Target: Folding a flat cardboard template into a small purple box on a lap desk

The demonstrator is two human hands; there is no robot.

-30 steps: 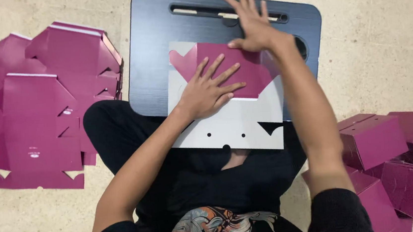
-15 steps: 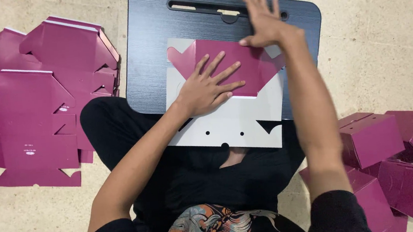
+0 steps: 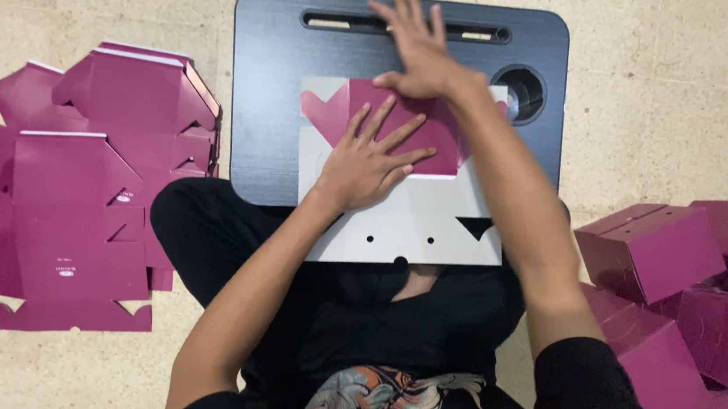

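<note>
Lap desk (image 3: 283, 80): dark board with a fine wood-grain look, matt, smooth; likely laminate, hard to be sure. Carton blank (image 3: 400, 219) at its near edge: thin cardboard, plain matt grey-white on the inside face, folded flap (image 3: 415, 130) coated maroon, faint sheen. Flat blanks (image 3: 75, 212) off the desk's left edge: same maroon card, smooth. Folded boxes (image 3: 649, 250) off its right edge: same. Floor (image 3: 662, 99): rough, speckled, concrete-like. Sleeves (image 3: 572, 379): black cloth.
</note>
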